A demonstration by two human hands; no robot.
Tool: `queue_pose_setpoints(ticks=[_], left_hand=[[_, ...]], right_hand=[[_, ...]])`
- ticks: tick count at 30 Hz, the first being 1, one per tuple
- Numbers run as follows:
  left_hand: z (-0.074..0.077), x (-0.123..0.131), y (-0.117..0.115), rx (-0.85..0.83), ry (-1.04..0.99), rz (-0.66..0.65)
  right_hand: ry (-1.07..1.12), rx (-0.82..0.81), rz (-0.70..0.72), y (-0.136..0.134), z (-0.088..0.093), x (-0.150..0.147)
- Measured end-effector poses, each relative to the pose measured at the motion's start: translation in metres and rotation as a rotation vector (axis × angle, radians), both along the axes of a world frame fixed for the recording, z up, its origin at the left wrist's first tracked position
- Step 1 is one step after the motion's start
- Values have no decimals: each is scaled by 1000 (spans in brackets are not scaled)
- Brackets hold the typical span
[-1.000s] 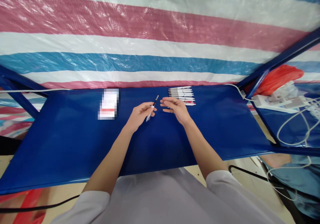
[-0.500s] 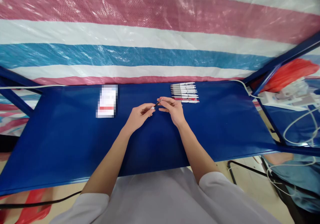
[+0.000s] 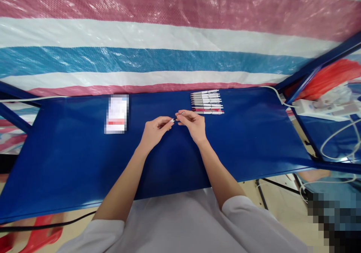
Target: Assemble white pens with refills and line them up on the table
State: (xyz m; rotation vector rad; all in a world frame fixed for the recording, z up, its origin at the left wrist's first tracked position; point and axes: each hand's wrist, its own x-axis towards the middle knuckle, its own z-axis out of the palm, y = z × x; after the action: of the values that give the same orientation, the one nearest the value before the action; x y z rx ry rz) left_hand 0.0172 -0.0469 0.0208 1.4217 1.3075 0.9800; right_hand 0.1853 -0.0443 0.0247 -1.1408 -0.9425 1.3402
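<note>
A slim pen spans the small gap between my hands, above the blue table. My left hand pinches its white end between thumb and fingertips. On the other side, my right hand closes its thumb and fingers around the dark part, and a bit of the tip shows above the fingers. Most of the pen is hidden by my fingers. Just beyond my right hand lies a row of several white pens, side by side, with a red pen near its front.
A blurred white rectangular item with a red band lies at the back left. Striped sheeting hangs behind the table. At right are a blue metal frame, a white power strip, loose cables and a red plastic bag.
My right hand has slid along the pen towards my left hand, so less of the dark part shows between them. The whole view has shifted slightly.
</note>
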Motion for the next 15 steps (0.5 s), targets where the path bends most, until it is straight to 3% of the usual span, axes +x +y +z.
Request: queue_pose_setpoints(ticks=[5, 11, 15], left_hand=[[5, 1, -3, -67, -34, -31], [9, -1, -9, -64, 15, -191], [9, -4, -14, -68, -19, -176]], right_hand=[[-102, 79, -3, -3, 2, -1], [-91, 62, -11, -7, 3, -2], [-56, 39, -48, -8, 8, -1]])
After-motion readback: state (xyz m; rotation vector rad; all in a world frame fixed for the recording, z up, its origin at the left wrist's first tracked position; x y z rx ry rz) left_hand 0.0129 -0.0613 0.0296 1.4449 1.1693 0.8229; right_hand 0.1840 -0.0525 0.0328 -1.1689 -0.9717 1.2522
